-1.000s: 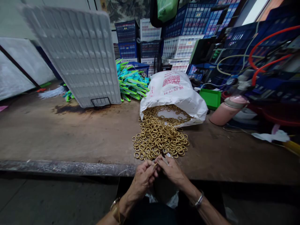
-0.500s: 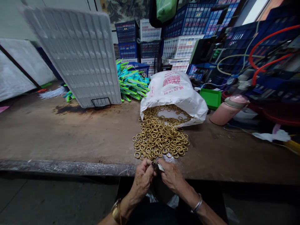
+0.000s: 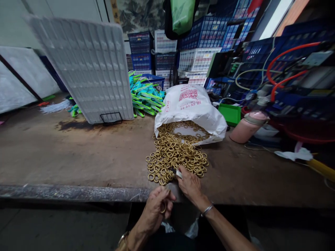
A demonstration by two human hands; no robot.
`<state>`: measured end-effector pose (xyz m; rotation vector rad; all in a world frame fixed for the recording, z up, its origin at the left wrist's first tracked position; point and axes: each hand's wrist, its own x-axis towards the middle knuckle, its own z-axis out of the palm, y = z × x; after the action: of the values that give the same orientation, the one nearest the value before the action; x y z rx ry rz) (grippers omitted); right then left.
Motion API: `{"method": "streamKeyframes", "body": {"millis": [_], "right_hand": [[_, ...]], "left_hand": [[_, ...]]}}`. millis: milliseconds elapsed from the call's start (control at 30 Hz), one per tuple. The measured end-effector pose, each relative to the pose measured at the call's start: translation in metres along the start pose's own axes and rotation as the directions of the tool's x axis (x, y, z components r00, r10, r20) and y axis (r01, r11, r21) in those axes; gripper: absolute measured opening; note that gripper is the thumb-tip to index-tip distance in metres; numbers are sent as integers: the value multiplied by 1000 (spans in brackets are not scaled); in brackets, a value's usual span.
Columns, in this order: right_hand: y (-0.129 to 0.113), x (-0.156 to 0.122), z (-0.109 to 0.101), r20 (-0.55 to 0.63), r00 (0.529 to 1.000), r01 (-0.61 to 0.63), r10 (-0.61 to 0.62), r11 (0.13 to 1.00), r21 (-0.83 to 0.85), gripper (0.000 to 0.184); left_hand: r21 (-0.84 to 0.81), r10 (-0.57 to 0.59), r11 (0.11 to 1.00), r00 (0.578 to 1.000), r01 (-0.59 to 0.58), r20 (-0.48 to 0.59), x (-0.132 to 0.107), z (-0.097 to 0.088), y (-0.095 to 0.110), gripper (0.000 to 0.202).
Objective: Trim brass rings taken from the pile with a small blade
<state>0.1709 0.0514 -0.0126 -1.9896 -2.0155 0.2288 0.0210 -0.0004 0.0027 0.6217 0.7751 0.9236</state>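
A pile of gold-coloured rings (image 3: pixel 180 153) spills from the mouth of a white sack (image 3: pixel 193 104) onto the wooden table. My right hand (image 3: pixel 190 184) reaches to the near side of the pile, closed on a small white tool (image 3: pixel 178 173) with a dark tip. That tip touches or hovers over the rings; which one, I cannot tell. My left hand (image 3: pixel 157 205) is at the table's front edge, fingers curled, with one gold ring (image 3: pixel 163 208) in them. The tool's exact kind does not show.
To the left a pale ribbed panel (image 3: pixel 86 69) leans on a black wire stand (image 3: pixel 111 118). Behind it lie green and turquoise plastic pieces (image 3: pixel 146 96). At right stand a green tray (image 3: pixel 230 114), a pink bottle (image 3: pixel 247 127) and orange hoses (image 3: pixel 272 78). Stacked crates (image 3: pixel 199 59) fill the back.
My hands were together at the table edge and have come apart. The right has moved forward to the rings with the tool; the left has drawn back slightly. The view has shifted a little.
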Motion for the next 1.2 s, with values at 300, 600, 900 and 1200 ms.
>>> {"method": "streamKeyframes", "body": {"millis": [300,600,900,1200], "right_hand": [[-13,3,-4,23,999,-28,30,998,-51,13],[-2,-3,-9,14,993,109,-119,951,288,22],[-9,-13,-13,33,980,139,-195,796,589,16],[-13,-9,-2,74,990,31,-123,688,725,21]], "left_hand": [[-225,-126,968,991,114,-41,5,-6,2,19],[17,59,998,989,-57,-135,16,-2,3,33],[264,178,958,948,-107,-264,28,0,6,37],[378,257,908,952,-178,-168,40,-1,4,20]]}}
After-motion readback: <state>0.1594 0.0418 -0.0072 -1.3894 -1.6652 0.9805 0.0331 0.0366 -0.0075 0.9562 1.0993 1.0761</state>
